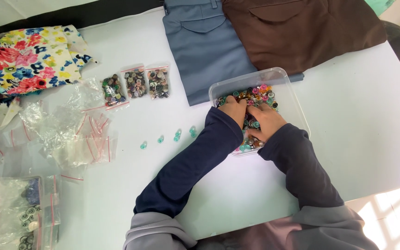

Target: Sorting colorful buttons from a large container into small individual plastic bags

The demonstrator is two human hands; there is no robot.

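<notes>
The person is wearing long navy sleeves that are running snugly down both arms and ending at the wrists, leaving the left hand (pixel 234 109) and the right hand (pixel 265 121) bare. Nearer the body, looser grey cloth is bunching over the upper arms, with a dull mauve garment showing between them at the near edge.

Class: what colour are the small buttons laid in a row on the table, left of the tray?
Translucent teal-green small buttons, clearest in the head view.
</notes>
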